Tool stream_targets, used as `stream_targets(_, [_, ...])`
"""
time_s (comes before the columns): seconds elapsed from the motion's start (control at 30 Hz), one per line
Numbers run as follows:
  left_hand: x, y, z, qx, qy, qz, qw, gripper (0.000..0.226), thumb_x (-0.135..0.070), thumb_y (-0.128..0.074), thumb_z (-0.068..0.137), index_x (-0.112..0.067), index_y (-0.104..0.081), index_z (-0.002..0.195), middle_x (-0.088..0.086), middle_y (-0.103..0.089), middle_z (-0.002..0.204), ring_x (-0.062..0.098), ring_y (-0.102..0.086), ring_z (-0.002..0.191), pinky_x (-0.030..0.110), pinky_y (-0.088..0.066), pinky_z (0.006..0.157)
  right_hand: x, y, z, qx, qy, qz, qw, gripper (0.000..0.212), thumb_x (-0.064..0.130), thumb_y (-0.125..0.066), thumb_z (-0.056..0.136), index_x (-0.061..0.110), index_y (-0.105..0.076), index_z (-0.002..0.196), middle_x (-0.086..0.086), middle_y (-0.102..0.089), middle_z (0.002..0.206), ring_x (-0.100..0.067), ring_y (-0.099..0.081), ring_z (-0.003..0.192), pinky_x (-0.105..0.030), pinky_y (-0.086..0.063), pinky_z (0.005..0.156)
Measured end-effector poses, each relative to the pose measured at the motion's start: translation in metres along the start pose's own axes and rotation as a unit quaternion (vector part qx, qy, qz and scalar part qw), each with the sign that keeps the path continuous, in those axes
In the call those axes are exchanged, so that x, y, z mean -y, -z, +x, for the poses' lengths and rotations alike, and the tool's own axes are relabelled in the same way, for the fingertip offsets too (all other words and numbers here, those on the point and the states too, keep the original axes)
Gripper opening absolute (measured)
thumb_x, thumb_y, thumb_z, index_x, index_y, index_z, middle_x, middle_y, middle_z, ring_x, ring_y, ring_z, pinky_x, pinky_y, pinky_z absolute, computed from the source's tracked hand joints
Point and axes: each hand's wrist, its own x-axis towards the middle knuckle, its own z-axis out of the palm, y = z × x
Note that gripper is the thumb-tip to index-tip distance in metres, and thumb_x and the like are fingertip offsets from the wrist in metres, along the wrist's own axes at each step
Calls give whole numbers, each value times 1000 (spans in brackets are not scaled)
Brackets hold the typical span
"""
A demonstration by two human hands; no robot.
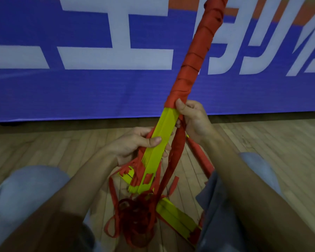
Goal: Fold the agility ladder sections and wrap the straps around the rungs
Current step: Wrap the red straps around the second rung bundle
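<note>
A stacked bundle of yellow ladder rungs [162, 131] rises at a slant from my lap toward the upper right. Its upper length is covered in spiral turns of red strap [198, 51]. My left hand [135, 144] grips the bare yellow part low down, thumb across the front. My right hand [193, 117] pinches the red strap at the lower edge of the wrapping, and a loose length of strap [173, 153] hangs down from it. Below, a tangle of red strap [135, 211] lies on the floor.
A second stack of yellow rungs [176, 215] lies on the wooden floor [262, 135] between my knees. A red-wrapped bundle [200, 153] lies by my right leg. A blue banner with white lettering [98, 88] stands close ahead.
</note>
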Motion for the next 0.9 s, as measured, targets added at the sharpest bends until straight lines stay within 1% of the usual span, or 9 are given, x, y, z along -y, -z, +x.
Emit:
stream_targets(0.03, [0, -1, 0, -16, 0, 12, 1000, 43, -17, -78, 70, -8, -68, 111, 16, -73, 93, 25, -72, 78, 36, -59, 70, 0, -1, -1, -2, 6, -5, 1000, 103, 62, -83, 55, -23, -53, 105, -14, -57, 64, -9, -48, 44, -21, -38, 43])
stream_targets(0.1, [1, -3, 0, -55, 0, 22, 998, 38, -8, -70, 74, -3, -64, 111, 15, -73, 92, 24, -72, 77, 37, -59, 71, 0, 0, -1, 5, 6, -19, 1000, 78, 47, -77, 73, -21, -55, 104, -16, -53, 71, -10, -48, 44, -22, -40, 43])
stream_targets(0.17, [3, -3, 1, -92, -6, 26, 995, 38, -5, -73, 72, 1, -62, 108, 16, -74, 92, 24, -72, 78, 43, -57, 77, 0, 1, 0, 6, 2, -59, 998, 39, 35, -66, 86, -4, -63, 92, -8, -55, 60, -11, -48, 42, -23, -40, 41])
stream_targets(0.23, [5, -2, 1, -126, -11, 18, 992, 40, -7, -69, 69, 3, -63, 107, 16, -73, 94, 26, -71, 82, 49, -53, 86, 1, -1, -2, 7, -1, -96, 995, 25, 36, -60, 86, 11, -64, 84, 4, -53, 51, -11, -47, 39, -22, -40, 40])
stream_targets(0.33, [6, -4, 3, -166, -19, 18, 986, 42, -9, -71, 68, -3, -66, 109, 14, -74, 98, 26, -72, 87, 45, -55, 87, 6, -5, -5, 18, -24, -119, 992, 28, 41, -56, 87, 14, -63, 86, 4, -50, 49, -16, -47, 36, -23, -40, 38])
stream_targets(0.5, [7, -9, 8, -243, -55, 45, 967, 33, 0, -74, 76, -13, -70, 106, 8, -74, 96, 19, -69, 86, 29, -54, 76, 5, -3, -7, 62, -58, -141, 986, 26, 32, -58, 94, 14, -62, 112, 3, -58, 58, -19, -53, 39, -26, -45, 41])
stream_targets(0.63, [13, -12, 10, -278, -95, 105, 950, 34, -5, -82, 70, -28, -73, 94, -4, -74, 85, 8, -69, 77, 21, -53, 64, 0, -11, -6, 44, -63, -189, 979, 27, 30, -66, 91, 13, -61, 109, -13, -66, 76, -22, -58, 41, -28, -48, 42])
stream_targets(0.77, [20, -12, 13, -262, -92, 277, 920, 32, -23, -86, 70, -28, -71, 97, -5, -75, 90, 10, -71, 81, 32, -59, 75, -7, -13, -7, 7, -35, -338, 940, 20, 29, -69, 89, 11, -60, 86, -9, -60, 52, -16, -57, 36, -25, -44, 39])
stream_targets(0.9, [14, -16, 12, -236, -104, 266, 929, 30, -26, -77, 81, -23, -71, 110, -6, -75, 93, 5, -71, 81, 21, -55, 70, -11, -4, -4, 9, -53, -271, 961, 15, 15, -61, 96, 5, -57, 86, -18, -53, 59, -16, -46, 33, -25, -36, 37])
